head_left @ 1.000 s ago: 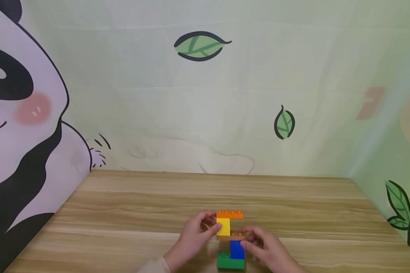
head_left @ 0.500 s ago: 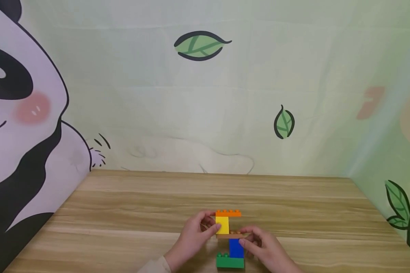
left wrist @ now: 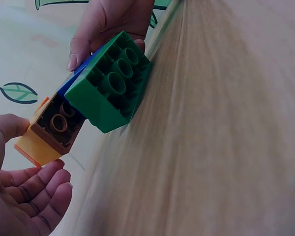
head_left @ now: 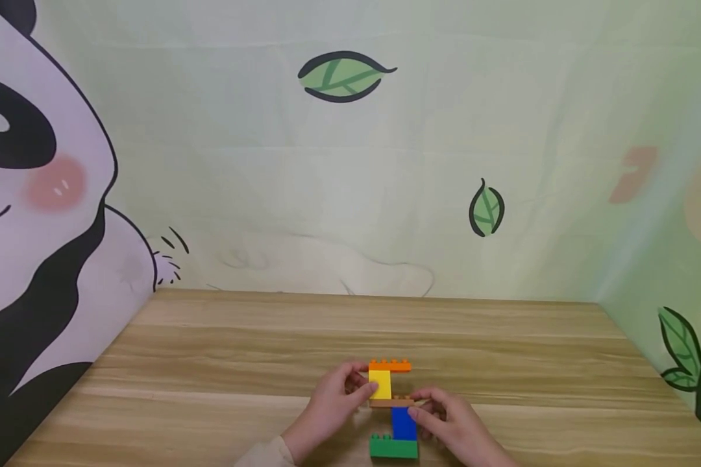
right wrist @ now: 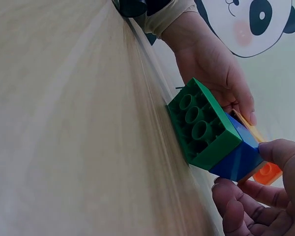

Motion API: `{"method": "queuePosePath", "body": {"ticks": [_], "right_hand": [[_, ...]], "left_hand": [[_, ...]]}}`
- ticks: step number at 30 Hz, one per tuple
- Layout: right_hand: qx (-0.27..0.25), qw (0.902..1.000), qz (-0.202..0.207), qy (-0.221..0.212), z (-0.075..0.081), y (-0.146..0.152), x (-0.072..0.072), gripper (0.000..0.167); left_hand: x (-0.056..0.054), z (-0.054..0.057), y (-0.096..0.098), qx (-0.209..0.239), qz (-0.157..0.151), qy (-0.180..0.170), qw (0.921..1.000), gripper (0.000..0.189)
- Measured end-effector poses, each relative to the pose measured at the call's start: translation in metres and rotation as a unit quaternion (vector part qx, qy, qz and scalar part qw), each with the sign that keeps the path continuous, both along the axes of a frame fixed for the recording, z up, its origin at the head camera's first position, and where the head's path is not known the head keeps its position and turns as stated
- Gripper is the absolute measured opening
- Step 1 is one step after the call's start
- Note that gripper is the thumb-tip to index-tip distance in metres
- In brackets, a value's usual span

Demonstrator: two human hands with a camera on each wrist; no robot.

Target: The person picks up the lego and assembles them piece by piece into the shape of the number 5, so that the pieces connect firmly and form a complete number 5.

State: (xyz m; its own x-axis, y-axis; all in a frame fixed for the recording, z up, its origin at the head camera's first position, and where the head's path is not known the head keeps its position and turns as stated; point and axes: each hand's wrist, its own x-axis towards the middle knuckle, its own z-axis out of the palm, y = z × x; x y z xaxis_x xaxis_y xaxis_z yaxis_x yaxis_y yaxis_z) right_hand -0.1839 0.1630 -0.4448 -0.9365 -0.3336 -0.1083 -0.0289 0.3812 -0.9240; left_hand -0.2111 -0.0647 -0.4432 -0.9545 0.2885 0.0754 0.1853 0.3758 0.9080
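Note:
Several toy building bricks are joined in a stepped stack. At the bottom is a green brick (head_left: 393, 448), with a blue brick (head_left: 404, 424) on its right end. A flat brown brick (head_left: 385, 403) lies over the blue one and juts left. On its left end stands a yellow brick (head_left: 380, 384), topped by a flat orange brick (head_left: 389, 366). My left hand (head_left: 340, 397) pinches the yellow brick from the left. From the right, my right hand (head_left: 454, 418) pinches the blue brick near its top. Both wrist views show the hollow underside of the green brick (left wrist: 110, 81), lifted off the table.
The wood-grain table (head_left: 222, 350) stretches behind and to both sides of the hands. A cloth backdrop (head_left: 239, 162) with a printed panda and leaves rises at its far edge. The sides are lined with the same print.
The stack has shifted very slightly left in the head view. Both hands keep their grip and stay almost where they were.

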Motion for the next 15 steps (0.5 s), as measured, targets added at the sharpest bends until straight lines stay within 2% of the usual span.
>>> {"method": "queuePosePath", "body": {"ticks": [8, 15], "right_hand": [[0.02, 0.9993, -0.014, -0.029, -0.0009, -0.0004, 0.0006, 0.056], [0.03, 0.9992, -0.007, -0.024, -0.0031, -0.0012, -0.0007, 0.049]], "left_hand": [[-0.0001, -0.0007, 0.001, -0.002, -0.002, -0.014, 0.9999, 0.044], [-0.0016, -0.0043, -0.0003, -0.016, -0.004, -0.022, 0.9996, 0.043]]}}
